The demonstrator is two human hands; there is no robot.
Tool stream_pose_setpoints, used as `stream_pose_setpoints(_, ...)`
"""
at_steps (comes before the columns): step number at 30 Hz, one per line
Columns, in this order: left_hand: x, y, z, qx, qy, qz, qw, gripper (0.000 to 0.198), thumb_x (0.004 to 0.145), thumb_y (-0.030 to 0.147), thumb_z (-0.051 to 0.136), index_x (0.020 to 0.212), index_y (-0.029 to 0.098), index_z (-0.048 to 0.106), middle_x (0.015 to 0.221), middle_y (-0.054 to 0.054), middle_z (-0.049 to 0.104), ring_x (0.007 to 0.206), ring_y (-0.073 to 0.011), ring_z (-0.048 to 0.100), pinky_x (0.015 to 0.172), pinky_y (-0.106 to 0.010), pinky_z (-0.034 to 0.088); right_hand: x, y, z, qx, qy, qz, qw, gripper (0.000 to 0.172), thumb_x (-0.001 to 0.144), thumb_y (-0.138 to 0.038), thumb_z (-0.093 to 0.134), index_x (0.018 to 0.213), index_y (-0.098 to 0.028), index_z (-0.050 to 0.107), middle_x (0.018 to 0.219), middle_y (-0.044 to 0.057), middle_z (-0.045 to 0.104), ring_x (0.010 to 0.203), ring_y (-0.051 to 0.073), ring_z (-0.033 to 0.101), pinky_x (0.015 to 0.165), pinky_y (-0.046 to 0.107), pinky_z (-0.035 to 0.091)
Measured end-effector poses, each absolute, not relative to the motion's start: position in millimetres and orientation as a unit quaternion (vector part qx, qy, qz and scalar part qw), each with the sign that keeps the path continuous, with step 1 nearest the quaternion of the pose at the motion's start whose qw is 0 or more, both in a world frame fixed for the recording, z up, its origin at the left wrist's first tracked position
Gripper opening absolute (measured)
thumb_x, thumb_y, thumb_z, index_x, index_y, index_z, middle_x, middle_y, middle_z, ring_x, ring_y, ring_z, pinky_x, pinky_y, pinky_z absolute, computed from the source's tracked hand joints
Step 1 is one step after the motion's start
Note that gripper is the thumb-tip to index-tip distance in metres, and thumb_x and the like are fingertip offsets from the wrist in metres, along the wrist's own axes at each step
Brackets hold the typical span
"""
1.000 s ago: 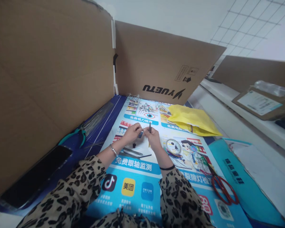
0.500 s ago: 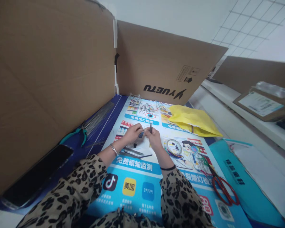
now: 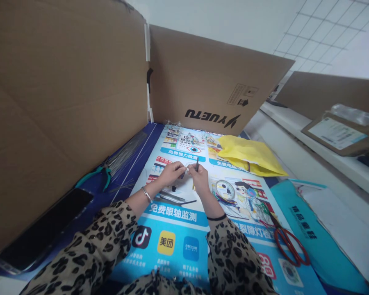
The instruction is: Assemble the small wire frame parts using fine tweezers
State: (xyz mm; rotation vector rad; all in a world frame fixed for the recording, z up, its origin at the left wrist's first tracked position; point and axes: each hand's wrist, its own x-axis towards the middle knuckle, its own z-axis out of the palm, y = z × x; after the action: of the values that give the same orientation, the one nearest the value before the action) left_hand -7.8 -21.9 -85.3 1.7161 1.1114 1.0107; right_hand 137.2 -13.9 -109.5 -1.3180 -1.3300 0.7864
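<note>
My left hand (image 3: 172,173) is closed in a pinch over the printed sheet, its fingertips meeting those of my right hand. Between them shows a tiny whitish, shiny piece (image 3: 187,170), too small to name, with a thin wire-like loop faintly visible above it. My right hand (image 3: 199,178) is also closed. From its grip a slim dark tool (image 3: 197,163) sticks up, and a yellow bit shows below the palm; its kind is unclear. Right of this hand lies a round clear spool (image 3: 225,190) with coloured strands around it.
Red-handled scissors (image 3: 290,243) lie at the right, near a teal bag (image 3: 313,229) and a yellow pouch (image 3: 249,153). Teal-handled pliers (image 3: 95,178), thin wires (image 3: 127,153) and a black phone (image 3: 46,229) are at the left. Cardboard panels (image 3: 212,78) stand behind and left.
The whitish piece between my fingertips shows more plainly now. My right hand has turned slightly and the dark tool's tip has shifted a little up and right. My left hand barely moves.
</note>
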Motion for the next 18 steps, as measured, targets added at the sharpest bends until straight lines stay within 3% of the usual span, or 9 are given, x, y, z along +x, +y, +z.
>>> stream_pose_setpoints(18,-7.5,-16.9,-89.4,0.73,0.512,0.342,0.296,0.029,0.082,0.036,0.041,0.061,0.017,0.05,0.053,0.002,0.054,0.055,-0.0121,0.05,0.055,-0.023,0.033,135.4,-16.1,-106.7,-0.551,-0.561,0.328,0.523,0.022,0.071,-0.042,0.054,0.072,-0.02,0.057,0.055,-0.004,0.057,0.055,0.013,0.051,0.06,0.025,0.041)
